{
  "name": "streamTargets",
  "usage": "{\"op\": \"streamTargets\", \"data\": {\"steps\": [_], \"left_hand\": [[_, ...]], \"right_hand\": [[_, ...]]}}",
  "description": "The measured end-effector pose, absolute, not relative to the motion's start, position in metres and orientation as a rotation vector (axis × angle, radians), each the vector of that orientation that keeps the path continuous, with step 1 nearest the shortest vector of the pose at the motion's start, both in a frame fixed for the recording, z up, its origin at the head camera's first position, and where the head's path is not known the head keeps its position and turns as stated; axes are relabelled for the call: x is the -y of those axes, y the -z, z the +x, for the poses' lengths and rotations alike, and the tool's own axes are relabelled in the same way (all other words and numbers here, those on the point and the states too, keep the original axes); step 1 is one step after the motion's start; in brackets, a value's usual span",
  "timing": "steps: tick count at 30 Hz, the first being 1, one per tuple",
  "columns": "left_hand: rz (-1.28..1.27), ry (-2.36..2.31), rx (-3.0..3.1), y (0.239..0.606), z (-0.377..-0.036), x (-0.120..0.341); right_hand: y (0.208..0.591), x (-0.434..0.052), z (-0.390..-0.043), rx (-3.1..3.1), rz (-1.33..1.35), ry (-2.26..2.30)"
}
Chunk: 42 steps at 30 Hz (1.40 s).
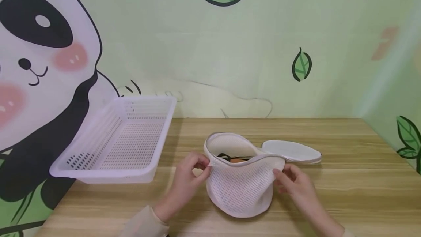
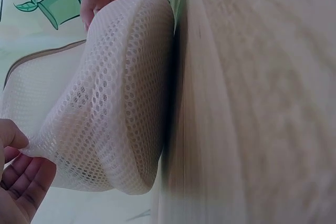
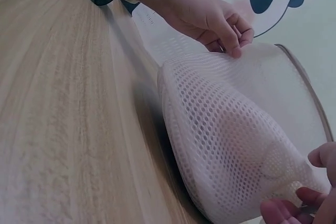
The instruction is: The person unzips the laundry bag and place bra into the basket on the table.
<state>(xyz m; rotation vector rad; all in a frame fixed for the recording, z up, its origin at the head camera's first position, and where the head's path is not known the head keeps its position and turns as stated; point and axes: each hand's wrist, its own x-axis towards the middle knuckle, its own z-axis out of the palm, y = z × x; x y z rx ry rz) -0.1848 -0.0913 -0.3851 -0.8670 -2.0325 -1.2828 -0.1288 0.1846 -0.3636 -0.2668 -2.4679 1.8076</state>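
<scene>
A white mesh laundry bag (image 1: 241,189) stands on the table between the two hands, its zip rim gaping upward. Its round lid (image 1: 292,150) is folded back to the right and behind. Inside the bag lie a black cord (image 1: 224,156) and something orange (image 1: 237,160), mostly hidden by the front wall. At the bag's left side, the left hand (image 1: 188,174) pinches the mesh just under the rim between thumb and fingers. On the opposite side, the right hand (image 1: 297,185) holds the mesh below the rim, thumb in front; its other fingers are partly hidden.
A white perforated plastic basket (image 1: 149,177) stands at the left of the wooden table (image 1: 348,193). Behind the table rises a light green wall (image 1: 184,46) painted with a panda and leaves.
</scene>
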Motion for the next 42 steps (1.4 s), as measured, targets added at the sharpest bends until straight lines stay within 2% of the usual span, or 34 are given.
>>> {"op": "streamTargets", "data": {"steps": [15,24,33,42], "left_hand": [[-0.955,1.263,2.016,0.386,-0.18,0.088],[-1.012,1.251,2.047,0.387,-0.176,0.085],[-1.037,1.253,2.058,0.39,-0.176,0.085],[-1.013,1.235,2.092,0.393,-0.172,0.082]], "right_hand": [[0.378,-0.186,-0.141,2.186,0.031,-1.852],[0.392,-0.192,-0.144,2.045,0.122,-1.829],[0.398,-0.191,-0.147,1.936,0.08,-1.798],[0.394,-0.187,-0.145,1.833,-0.126,-1.843]]}}
